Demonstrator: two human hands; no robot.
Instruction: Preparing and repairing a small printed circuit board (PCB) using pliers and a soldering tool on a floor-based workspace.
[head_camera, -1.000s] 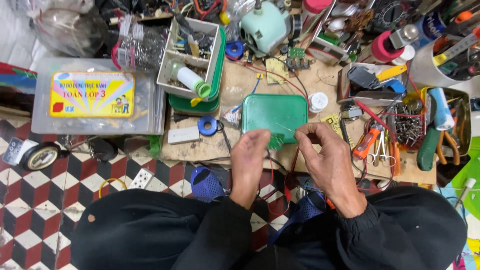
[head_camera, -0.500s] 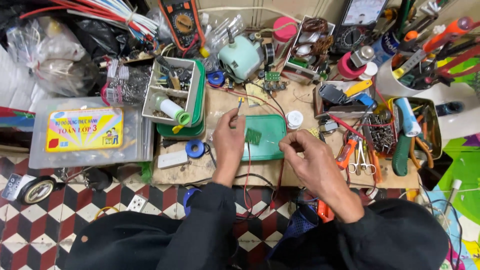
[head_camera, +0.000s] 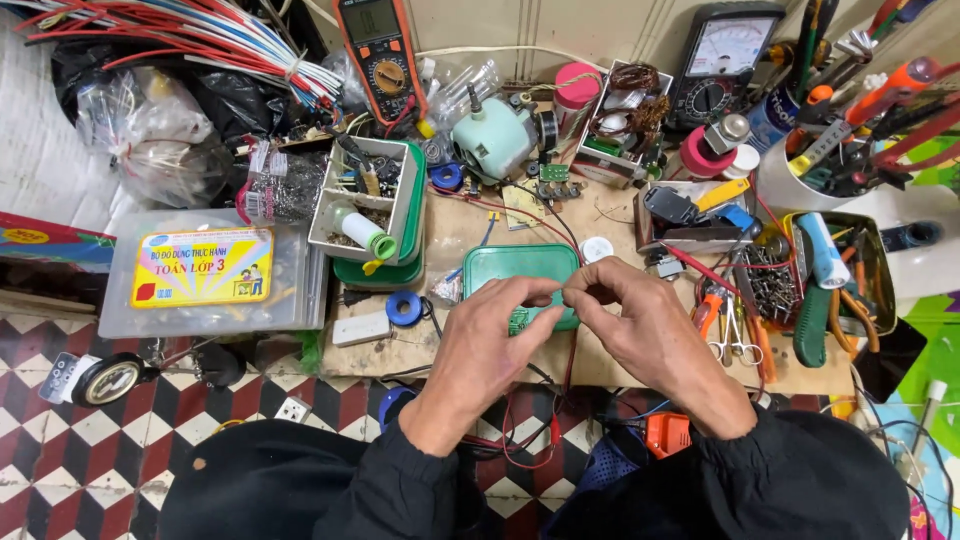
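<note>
While both hands meet over the middle of the cluttered workbench (head_camera: 420, 350), the left hand (head_camera: 490, 345) curls its fingers inward, pinching a small green circuit board (head_camera: 518, 322) between thumb and fingertips. Just beside it, the right hand (head_camera: 650, 335) has its thumb and forefinger pressed together on something too thin to make out, fingertips touching those of the left hand. Directly under the hands lies a green lidded box (head_camera: 520, 265), near the front edge of the workbench. Red wires (head_camera: 520, 440) hang below the wrists over the front edge, above the checkered floor (head_camera: 80, 450).

Left of the box sit a blue tape roll (head_camera: 405, 307) and a grey compartment tray (head_camera: 365, 200) stacked on a green one. At the left edge rests a clear plastic case with a yellow label (head_camera: 205, 275). Toward the back edge stand an orange multimeter (head_camera: 380, 50), a pale green motor (head_camera: 492, 140) and an analog meter (head_camera: 722, 55). At the right edge, a tray of pliers and cutters (head_camera: 830, 290) lies well apart from the hands.
</note>
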